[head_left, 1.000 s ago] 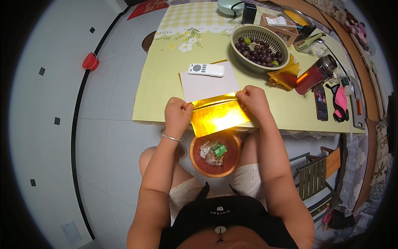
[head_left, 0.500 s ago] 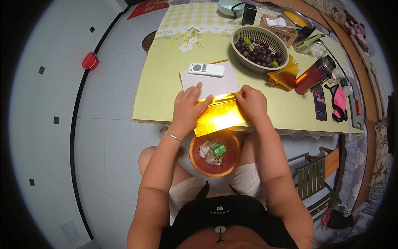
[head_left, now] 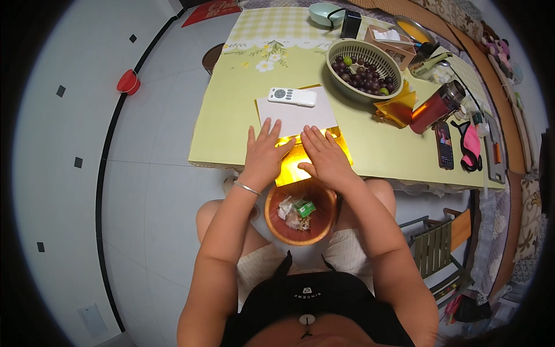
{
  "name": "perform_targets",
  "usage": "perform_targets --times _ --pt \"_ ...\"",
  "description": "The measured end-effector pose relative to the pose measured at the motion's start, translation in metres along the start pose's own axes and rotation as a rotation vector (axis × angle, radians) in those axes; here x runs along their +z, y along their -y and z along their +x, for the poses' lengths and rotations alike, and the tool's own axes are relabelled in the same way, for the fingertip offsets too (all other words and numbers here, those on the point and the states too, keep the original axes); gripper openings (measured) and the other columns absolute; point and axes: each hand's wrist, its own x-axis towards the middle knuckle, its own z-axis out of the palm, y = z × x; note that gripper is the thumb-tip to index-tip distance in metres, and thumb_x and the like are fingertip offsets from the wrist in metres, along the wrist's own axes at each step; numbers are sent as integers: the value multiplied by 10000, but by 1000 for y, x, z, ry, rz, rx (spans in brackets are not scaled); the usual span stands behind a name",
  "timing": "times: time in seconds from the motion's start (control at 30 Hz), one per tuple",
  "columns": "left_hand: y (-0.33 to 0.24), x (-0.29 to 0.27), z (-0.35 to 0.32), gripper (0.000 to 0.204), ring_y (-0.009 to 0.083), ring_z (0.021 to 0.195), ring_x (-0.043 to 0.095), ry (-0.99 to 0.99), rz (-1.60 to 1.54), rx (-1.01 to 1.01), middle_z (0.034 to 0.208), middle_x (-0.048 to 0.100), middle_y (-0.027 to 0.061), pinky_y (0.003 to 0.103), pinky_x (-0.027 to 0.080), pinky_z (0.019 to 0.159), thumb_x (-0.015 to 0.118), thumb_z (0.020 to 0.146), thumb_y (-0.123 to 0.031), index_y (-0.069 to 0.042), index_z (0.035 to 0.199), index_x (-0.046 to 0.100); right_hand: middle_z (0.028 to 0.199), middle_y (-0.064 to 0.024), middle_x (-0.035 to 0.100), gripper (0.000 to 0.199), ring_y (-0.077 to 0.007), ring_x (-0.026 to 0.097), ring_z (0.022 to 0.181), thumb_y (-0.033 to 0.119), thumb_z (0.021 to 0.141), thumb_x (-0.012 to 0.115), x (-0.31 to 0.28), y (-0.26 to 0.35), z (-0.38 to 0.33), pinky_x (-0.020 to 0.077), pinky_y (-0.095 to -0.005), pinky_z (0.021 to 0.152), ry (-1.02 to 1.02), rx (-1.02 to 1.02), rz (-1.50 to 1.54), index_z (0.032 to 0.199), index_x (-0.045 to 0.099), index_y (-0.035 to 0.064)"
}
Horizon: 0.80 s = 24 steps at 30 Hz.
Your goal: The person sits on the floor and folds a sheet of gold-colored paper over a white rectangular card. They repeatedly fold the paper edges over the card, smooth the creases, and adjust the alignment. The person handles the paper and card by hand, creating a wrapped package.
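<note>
A sheet of shiny gold foil paper lies at the table's front edge, its near part hanging over the edge. Beyond it shows a white sheet with thin gold borders at its left and top. My left hand rests on the left side of the papers with fingers spread. My right hand lies flat across the gold foil, fingers stretched forward over the seam where gold meets white. A white remote control sits on the far end of the white sheet.
A basket of grapes stands at the back right, beside folded gold paper and a red thermos. A phone and pink eye mask lie farther right. Below the edge is a wooden bin holding litter.
My right hand has gone from pinching the gold foil's right edge to lying flat on it, nearer my left hand. My left hand's fingers are more spread.
</note>
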Motion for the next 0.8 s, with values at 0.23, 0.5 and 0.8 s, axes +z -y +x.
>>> perform_targets --times 0.23,0.5,0.8 --pt "-11 -19 -8 627 421 1463 331 -159 32 -1 1501 458 235 638 205 1172 713 826 -280 -16 1373 559 1616 -176 311 778 -315 263 1513 485 965 546 -2 -3 -2 170 -485 1239 38 3 21 1542 328 11" --pt "-43 16 3 1124 484 1494 197 118 -162 -27 1581 232 347 564 158 1214 680 803 -661 123 1501 280 1635 -178 269 812 -309 214 1532 513 974 524 2 -9 -1 158 -474 1244 63 -20 5 1558 287 -1" --pt "-36 7 -35 1192 505 1486 195 124 -30 -188 1555 223 403 563 141 1216 641 788 -729 169 1478 271 1637 -204 241 922 -314 207 1533 573 932 567 -17 -32 -20 177 -448 1244 89 174 -6 1563 251 -19"
